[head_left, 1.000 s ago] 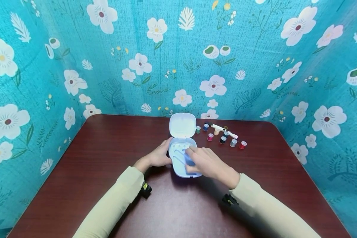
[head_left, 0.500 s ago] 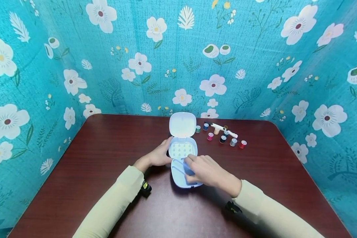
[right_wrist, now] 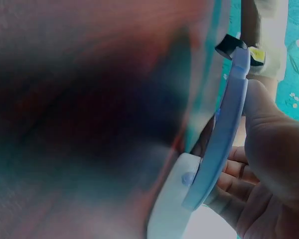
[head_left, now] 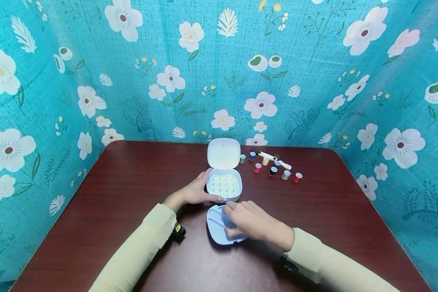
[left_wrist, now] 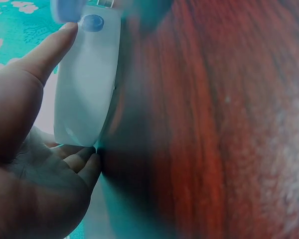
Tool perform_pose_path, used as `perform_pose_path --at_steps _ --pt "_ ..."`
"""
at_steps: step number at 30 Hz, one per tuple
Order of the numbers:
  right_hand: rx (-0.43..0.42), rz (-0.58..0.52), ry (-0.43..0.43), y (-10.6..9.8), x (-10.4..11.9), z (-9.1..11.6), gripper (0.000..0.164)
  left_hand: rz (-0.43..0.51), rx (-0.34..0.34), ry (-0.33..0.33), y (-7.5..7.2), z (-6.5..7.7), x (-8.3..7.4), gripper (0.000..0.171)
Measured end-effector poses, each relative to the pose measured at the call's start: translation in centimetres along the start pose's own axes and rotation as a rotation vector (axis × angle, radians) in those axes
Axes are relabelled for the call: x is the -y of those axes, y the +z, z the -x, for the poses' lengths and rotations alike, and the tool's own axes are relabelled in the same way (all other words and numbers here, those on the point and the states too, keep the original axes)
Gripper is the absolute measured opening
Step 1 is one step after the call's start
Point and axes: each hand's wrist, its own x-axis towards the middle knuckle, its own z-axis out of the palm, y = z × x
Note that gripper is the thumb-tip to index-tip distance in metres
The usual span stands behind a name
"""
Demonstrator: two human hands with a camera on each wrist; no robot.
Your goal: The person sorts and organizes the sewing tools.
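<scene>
Pale blue plastic forms the shallow tray (head_left: 216,228), which sits just on the near side of the box (head_left: 224,199). The right hand (head_left: 253,219) holds the tray, thumb and fingers bent in over it. The left hand (head_left: 194,192) grips the box's left side, thumb along the near edge. Inside the box, small pieces stand in rows on a whitish pad (head_left: 221,187); its lid (head_left: 224,153) stands raised behind. Thread spools (head_left: 273,172) and a white tool (head_left: 267,156) lie to the right on the dark red desk (head_left: 149,170), before a turquoise flowered cloth (head_left: 149,125).
</scene>
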Motion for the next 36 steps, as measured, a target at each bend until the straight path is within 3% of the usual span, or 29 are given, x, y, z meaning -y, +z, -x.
perform_pose_path --at_steps 12,27,36 --pt "0.074 -0.024 -0.013 1.6 0.2 0.0 0.036 -0.025 0.008 -0.006 0.0 -0.1 0.1 0.123" --pt "0.120 -0.027 0.002 2.3 0.6 -0.6 0.036 -0.057 0.000 0.026 0.0 0.2 -0.1 0.121" --pt "0.144 -0.065 0.023 2.1 0.6 -0.9 0.037 -0.063 0.005 0.009 0.0 0.1 0.0 0.120"
